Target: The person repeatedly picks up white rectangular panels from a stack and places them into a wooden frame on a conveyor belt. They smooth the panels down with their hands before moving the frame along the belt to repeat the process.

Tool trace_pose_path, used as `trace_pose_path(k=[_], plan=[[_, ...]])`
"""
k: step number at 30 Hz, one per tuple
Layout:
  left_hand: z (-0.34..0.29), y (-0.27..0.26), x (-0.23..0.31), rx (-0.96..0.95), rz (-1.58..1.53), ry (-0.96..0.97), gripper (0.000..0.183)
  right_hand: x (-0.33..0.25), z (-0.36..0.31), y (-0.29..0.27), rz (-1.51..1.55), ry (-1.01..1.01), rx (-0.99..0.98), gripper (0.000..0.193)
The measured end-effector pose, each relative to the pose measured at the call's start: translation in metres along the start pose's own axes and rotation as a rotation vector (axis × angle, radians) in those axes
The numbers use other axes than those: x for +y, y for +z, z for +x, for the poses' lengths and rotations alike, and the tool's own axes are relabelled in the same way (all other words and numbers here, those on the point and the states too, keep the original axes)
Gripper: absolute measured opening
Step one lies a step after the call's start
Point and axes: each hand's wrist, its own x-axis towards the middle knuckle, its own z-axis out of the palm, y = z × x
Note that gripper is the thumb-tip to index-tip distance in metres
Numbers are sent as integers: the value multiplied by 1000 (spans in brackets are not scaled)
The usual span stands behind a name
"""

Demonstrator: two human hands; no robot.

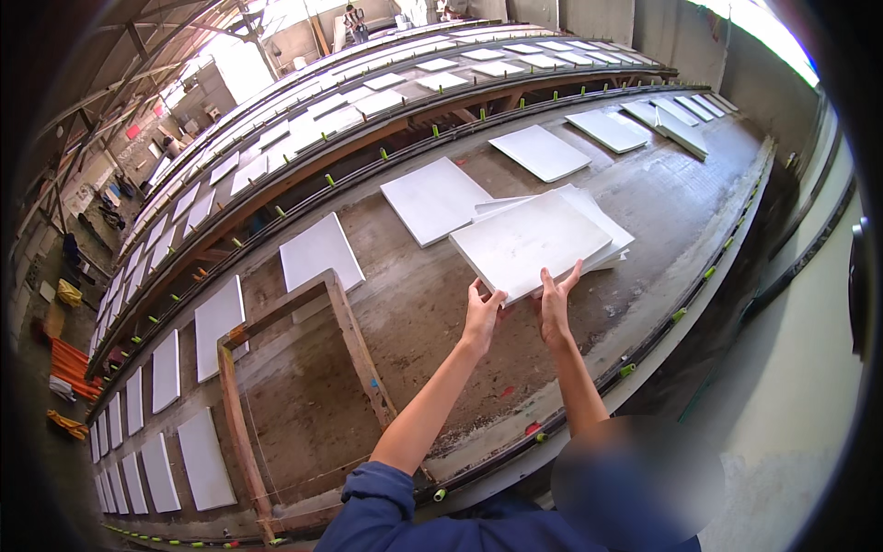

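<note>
A flat white rectangular board (533, 241) is held at its near edge by both of my hands, tilted over a small stack of similar white boards (602, 221). My left hand (483, 315) grips its near left corner, fingers curled round the edge. Further right along that edge, my right hand (555, 308) pinches it with the thumb side up and some fingers hidden beneath. Whether the held board touches those beneath, I cannot tell. Just beyond lies another white board (437, 199) on the long, stained table (441, 368).
An open wooden frame (361, 354) lies on the table to my left. More white boards (207, 460) stretch in rows along both ends. Green clips (628, 370) line the table's rail. Parallel tables with boards (441, 81) stand beyond, and a person (355, 23) is far off.
</note>
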Motion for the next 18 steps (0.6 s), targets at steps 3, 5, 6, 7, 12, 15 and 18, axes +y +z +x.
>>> trace_pose_path(k=[3, 5, 6, 7, 12, 15, 18], plan=[[8, 7, -3, 21, -70, -63, 63, 17, 3, -14, -91, -162, 65, 68], [11, 9, -4, 13, -75, -99, 61, 21, -1, -18, 30, -184, 63, 65], [13, 12, -6, 9, -78, -118, 60, 22, 0, -20, 91, -195, 62, 64], [13, 15, -7, 13, -79, -102, 60, 26, 0, -23, 58, -225, 81, 64], [10, 29, -15, -20, -94, -63, 53, 30, 1, -33, -34, -264, 140, 66], [13, 32, -24, 37, -84, -28, 51, 27, 3, -34, -264, -304, 175, 68], [13, 46, -19, 43, -168, -11, 49, 34, 12, -45, -29, -209, 145, 68]])
